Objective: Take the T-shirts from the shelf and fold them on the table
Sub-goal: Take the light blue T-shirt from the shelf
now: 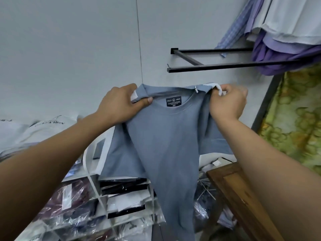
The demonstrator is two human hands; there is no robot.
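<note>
Below T-shirt [166, 136]: shelf [97, 188] w/ bagged clothes [69, 197].

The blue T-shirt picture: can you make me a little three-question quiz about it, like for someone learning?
1. True or false: the blue T-shirt lies folded on the wooden table.
2. Which hand grips the shoulder nearer the black rack? A) left hand B) right hand
3. Fill in: the dark label sits inside the ____.

Key: 1 false, the left hand and right hand hold it up, hanging. 2 B. 3 collar.
</note>
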